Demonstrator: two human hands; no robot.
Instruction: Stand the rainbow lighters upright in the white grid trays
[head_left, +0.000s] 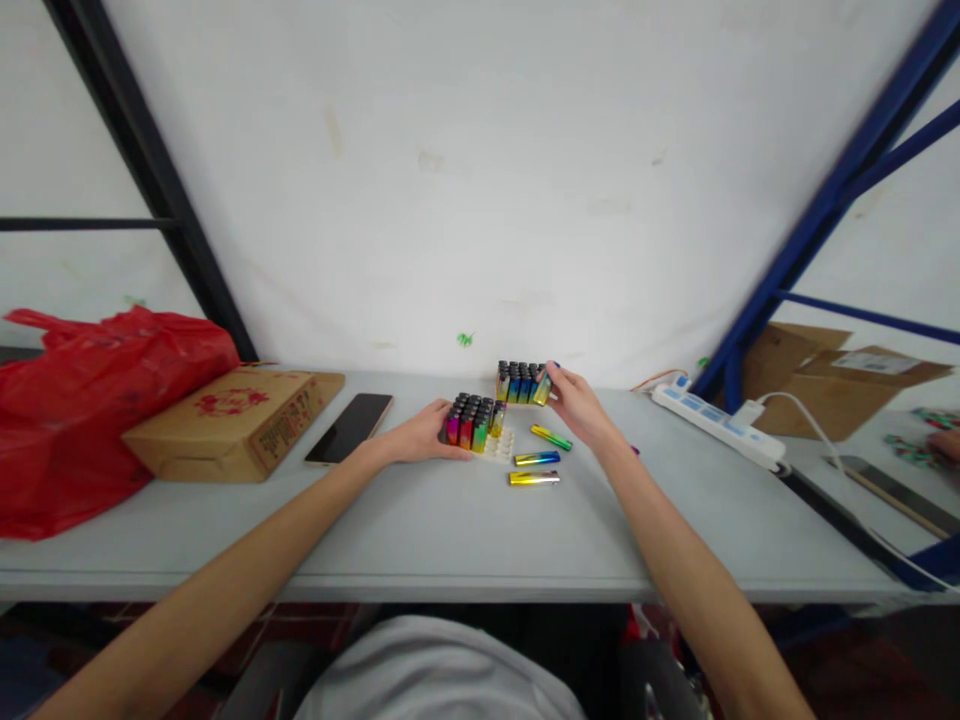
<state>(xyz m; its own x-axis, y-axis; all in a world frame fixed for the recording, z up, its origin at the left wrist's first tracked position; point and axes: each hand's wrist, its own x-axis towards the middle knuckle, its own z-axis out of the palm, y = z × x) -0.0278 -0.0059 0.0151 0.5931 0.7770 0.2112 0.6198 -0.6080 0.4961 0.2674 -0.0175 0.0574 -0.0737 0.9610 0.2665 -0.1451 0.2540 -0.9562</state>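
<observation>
Several shiny multicoloured lighters (465, 425) stand upright in a white holed tray (504, 446), filling its left part. My left hand (421, 433) grips the left side of this tray, its thumb along the front edge and its fingers behind. My right hand (576, 402) pinches a yellow and blue lighter (542, 388), held tilted at the right end of a second block of upright lighters (517, 384) near the wall. Whether the held lighter touches that block, I cannot tell. Loose on the table lie a green lighter (551, 437), a blue-yellow lighter (537, 458) and a yellow-silver lighter (534, 478).
A black phone (350, 428) lies left of the tray. Further left are a cardboard box (232, 425) and a red plastic bag (97, 410). At the right, a white power strip (716, 425) with a plugged-in cable lies near the blue frame (825, 210). A small purple item peeks out behind my right forearm.
</observation>
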